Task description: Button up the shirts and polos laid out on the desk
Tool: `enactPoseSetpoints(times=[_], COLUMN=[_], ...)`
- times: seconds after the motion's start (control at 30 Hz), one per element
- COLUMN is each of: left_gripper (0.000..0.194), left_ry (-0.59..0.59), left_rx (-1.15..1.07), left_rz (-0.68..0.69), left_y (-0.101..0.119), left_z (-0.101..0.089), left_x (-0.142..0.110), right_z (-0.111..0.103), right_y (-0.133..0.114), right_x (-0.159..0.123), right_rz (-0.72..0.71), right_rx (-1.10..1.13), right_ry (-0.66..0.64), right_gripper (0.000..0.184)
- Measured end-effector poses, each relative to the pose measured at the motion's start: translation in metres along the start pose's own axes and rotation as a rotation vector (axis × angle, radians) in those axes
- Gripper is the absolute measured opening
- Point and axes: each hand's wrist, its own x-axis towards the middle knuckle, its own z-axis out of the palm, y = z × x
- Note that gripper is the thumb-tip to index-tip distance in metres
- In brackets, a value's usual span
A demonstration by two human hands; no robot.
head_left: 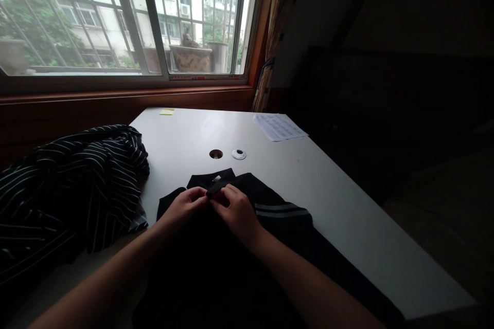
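Note:
A black garment with a collar and pale stripes on its right sleeve [283, 210] lies spread on a white table [339, 200]. A small white label shows inside the collar. My left hand [192, 200] pinches the garment's front just below the collar. Close beside it, my right hand [234, 208] grips the same dark edge with thumb and fingers. The fingertips of both hands almost meet there. Whether a button or other fastener lies between them is too dark to tell.
A heap of black-and-white striped cloth [81, 185] covers the table's left side. Printed papers [280, 127] lie at the far right, a yellow sticky note [166, 112] at the back. A round cable hole [216, 154] and its white cover [239, 154] are mid-table. Behind stands a barred window [116, 20].

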Motion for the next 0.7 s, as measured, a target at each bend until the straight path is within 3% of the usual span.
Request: enactPoseSetpoints(times=[0.13,0.47,0.6,0.7], left_gripper=[0.029,0.03,0.029,0.024], left_ry=[-0.035,-0.079,-0.062,0.006], left_rx=[-0.07,-0.149,0.0,0.229], left_rz=[-0.028,-0.016,0.075,0.227], left_y=[0.0,-0.002,0.005,0.007], left_z=[-0.002,-0.003,0.002,0.005], left_x=[0.001,0.0,-0.004,-0.004], right_z=[0.0,0.006,0.005,0.004], right_y=[0.002,0.007,0.008,0.009], right_x=[0.002,0.003,0.005,0.006], right_rz=[0.104,0.519,0.618,0.648], right_rx=[0.159,0.733,0.851,0.832], right_ry=[-0.01,-0.059,-0.063,-0.047], right_gripper=[0.01,0.03,0.032,0.033])
